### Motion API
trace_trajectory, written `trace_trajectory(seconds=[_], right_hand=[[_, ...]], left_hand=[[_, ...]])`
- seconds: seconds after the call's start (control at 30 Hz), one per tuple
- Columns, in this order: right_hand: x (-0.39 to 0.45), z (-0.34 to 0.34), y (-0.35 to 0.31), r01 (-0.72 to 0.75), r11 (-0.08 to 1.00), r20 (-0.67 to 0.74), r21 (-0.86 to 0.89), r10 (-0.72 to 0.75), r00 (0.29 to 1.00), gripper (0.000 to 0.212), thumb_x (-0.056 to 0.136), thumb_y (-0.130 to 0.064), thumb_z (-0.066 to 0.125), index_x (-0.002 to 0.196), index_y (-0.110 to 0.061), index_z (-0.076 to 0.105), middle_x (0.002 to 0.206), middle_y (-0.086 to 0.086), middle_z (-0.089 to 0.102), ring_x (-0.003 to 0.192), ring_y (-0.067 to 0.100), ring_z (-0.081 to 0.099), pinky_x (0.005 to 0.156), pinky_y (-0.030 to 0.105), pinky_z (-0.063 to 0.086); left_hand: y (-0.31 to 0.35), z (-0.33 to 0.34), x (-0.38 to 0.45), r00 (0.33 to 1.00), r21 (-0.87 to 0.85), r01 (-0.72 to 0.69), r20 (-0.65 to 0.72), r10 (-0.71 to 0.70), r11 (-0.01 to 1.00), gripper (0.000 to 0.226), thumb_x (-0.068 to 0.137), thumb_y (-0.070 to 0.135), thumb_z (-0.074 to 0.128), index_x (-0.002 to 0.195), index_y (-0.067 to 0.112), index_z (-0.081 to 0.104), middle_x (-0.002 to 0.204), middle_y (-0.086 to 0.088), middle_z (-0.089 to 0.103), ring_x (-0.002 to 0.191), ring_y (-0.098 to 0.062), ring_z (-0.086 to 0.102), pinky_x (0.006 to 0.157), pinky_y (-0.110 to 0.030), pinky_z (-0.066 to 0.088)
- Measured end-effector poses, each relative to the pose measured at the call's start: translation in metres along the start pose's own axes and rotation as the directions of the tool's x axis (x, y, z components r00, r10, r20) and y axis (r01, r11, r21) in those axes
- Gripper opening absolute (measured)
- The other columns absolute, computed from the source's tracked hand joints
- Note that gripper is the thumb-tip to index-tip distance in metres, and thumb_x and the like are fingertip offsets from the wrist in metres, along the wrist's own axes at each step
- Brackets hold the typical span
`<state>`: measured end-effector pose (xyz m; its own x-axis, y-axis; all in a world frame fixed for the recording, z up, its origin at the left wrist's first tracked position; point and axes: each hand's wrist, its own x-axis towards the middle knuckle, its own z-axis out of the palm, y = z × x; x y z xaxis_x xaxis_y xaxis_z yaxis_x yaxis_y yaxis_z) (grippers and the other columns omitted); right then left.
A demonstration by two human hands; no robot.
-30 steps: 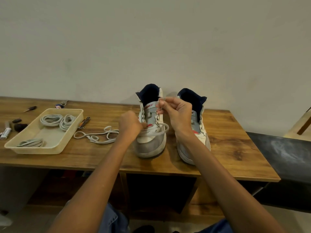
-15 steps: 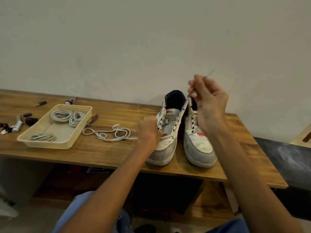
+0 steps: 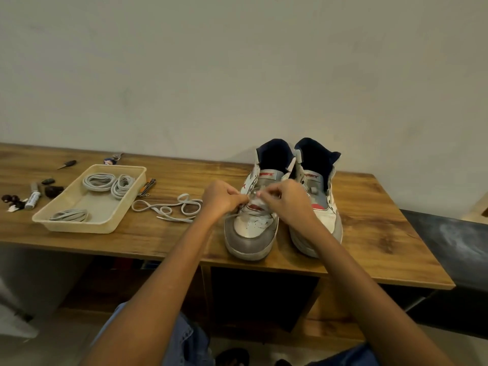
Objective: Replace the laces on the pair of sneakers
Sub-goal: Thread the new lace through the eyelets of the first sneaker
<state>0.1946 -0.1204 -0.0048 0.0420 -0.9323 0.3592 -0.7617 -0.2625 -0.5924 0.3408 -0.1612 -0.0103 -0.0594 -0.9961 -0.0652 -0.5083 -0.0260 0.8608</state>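
Observation:
Two white and grey high-top sneakers stand side by side on the wooden table (image 3: pixel 369 233), toes toward me: the left sneaker (image 3: pixel 250 233) and the right sneaker (image 3: pixel 320 196). My left hand (image 3: pixel 221 199) and my right hand (image 3: pixel 285 200) meet over the left sneaker's lower eyelets, both pinching its grey lace (image 3: pixel 252 198). A loose grey lace (image 3: pixel 171 208) lies looped on the table to the left of the shoes. My hands hide the lacing beneath them.
A beige tray (image 3: pixel 79 223) at the left holds three coiled laces (image 3: pixel 99 181). Nail clippers (image 3: pixel 148 186), a marker (image 3: pixel 33 198), a small screwdriver (image 3: pixel 67 164) and dark bits lie around it. A dark bench (image 3: pixel 449 241) adjoins the table's right end.
My right hand, raised high pulling the lace up, has come down to the left sneaker's lower eyelets beside my left hand. The view has shifted left.

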Motion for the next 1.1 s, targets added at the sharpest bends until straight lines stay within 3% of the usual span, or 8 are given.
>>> trace_trajectory(seconds=[0.13, 0.23, 0.33, 0.5, 0.7, 0.87, 1.0, 1.1], right_hand=[[0.006, -0.041, -0.011, 0.04, 0.95, -0.362, 0.309, 0.078, 0.929, 0.016, 0.094, -0.021, 0.055, 0.086, -0.014, 0.067, 0.062, -0.01, 0.054, 0.052, 0.001, 0.044, 0.051, 0.014, 0.037], [0.01, -0.059, -0.016, 0.014, 0.862, -0.296, 0.507, 0.159, 0.942, 0.014, 0.093, -0.018, 0.056, 0.088, -0.018, 0.069, 0.076, -0.005, 0.063, 0.064, 0.002, 0.052, 0.062, 0.02, 0.047], [0.009, -0.035, -0.018, -0.018, 0.998, -0.074, 0.067, 0.023, 0.997, 0.018, 0.092, -0.013, 0.057, 0.103, -0.012, 0.072, 0.096, -0.003, 0.068, 0.08, 0.005, 0.056, 0.073, 0.015, 0.045], [0.006, 0.006, -0.016, 0.025, 0.867, 0.181, -0.497, 0.075, 0.981, 0.018, 0.092, -0.009, 0.053, 0.104, -0.011, 0.066, 0.103, 0.007, 0.064, 0.098, 0.025, 0.059, 0.08, 0.034, 0.049], [0.008, -0.006, -0.024, 0.052, 0.772, -0.163, -0.634, -0.198, 0.967, 0.015, 0.084, 0.004, 0.062, 0.097, -0.002, 0.063, 0.093, 0.012, 0.061, 0.087, 0.026, 0.057, 0.063, 0.028, 0.041], [0.012, -0.043, -0.024, 0.189, 0.95, -0.59, 0.25, -0.005, 0.807, 0.01, 0.091, -0.008, 0.059, 0.093, -0.01, 0.069, 0.082, -0.002, 0.065, 0.078, 0.015, 0.062, 0.075, 0.024, 0.053], [0.006, -0.061, -0.051, 0.061, 0.276, -0.137, 0.959, 0.264, 0.955, 0.01, 0.093, -0.005, 0.054, 0.091, -0.008, 0.063, 0.069, -0.001, 0.061, 0.053, 0.008, 0.056, 0.048, 0.016, 0.049], [0.004, -0.04, -0.042, -0.205, 0.803, 0.133, 0.56, 0.157, 0.979, 0.007, 0.089, -0.01, 0.062, 0.093, -0.008, 0.068, 0.071, -0.004, 0.066, 0.048, 0.004, 0.053, 0.043, 0.015, 0.041]], left_hand=[[0.0, -0.003, 0.003, 0.997, -0.045, 0.061, 0.042, -0.059, 0.997, 0.009, 0.077, 0.014, 0.075, 0.078, 0.006, 0.074, 0.078, -0.011, 0.072, 0.081, -0.027, 0.069, 0.082, -0.041, 0.056], [0.0, -0.007, 0.005, 0.992, -0.126, 0.113, 0.062, -0.105, 0.986, 0.015, 0.083, 0.008, 0.068, 0.091, -0.005, 0.07, 0.074, -0.009, 0.067, 0.069, -0.019, 0.066, 0.076, -0.034, 0.058], [-0.001, -0.006, 0.005, 0.996, -0.095, 0.075, 0.053, -0.07, 0.993, 0.014, 0.085, 0.007, 0.065, 0.092, -0.005, 0.069, 0.079, -0.013, 0.068, 0.069, -0.019, 0.066, 0.074, -0.034, 0.058], [0.003, -0.002, 0.0, 0.996, 0.188, -0.084, 0.053, 0.075, 0.979, 0.019, 0.078, 0.021, 0.075, 0.088, 0.006, 0.075, 0.086, -0.008, 0.072, 0.083, -0.019, 0.067, 0.078, -0.033, 0.055], [0.006, 0.013, -0.009, 0.995, 0.421, -0.076, -0.028, 0.097, 0.904, 0.034, 0.069, 0.042, 0.078, 0.085, 0.014, 0.071, 0.081, -0.001, 0.07, 0.072, -0.015, 0.062, 0.061, -0.027, 0.048], [0.008, 0.019, -0.009, 0.988, 0.439, -0.032, -0.124, 0.096, 0.898, 0.038, 0.068, 0.047, 0.078, 0.084, 0.013, 0.07, 0.079, -0.002, 0.067, 0.072, -0.015, 0.06, 0.055, -0.025, 0.042], [0.008, 0.018, -0.008, 0.983, 0.427, -0.049, -0.139, 0.119, 0.903, 0.04, 0.069, 0.046, 0.077, 0.086, 0.01, 0.071, 0.077, -0.003, 0.064, 0.076, -0.016, 0.061, 0.053, -0.021, 0.034], [0.009, 0.01, -0.005, 0.996, 0.357, 0.007, -0.088, 0.026, 0.934, 0.041, 0.071, 0.046, 0.076, 0.086, 0.009, 0.073, 0.08, -0.004, 0.069, 0.071, -0.013, 0.057, 0.05, -0.022, 0.038]])
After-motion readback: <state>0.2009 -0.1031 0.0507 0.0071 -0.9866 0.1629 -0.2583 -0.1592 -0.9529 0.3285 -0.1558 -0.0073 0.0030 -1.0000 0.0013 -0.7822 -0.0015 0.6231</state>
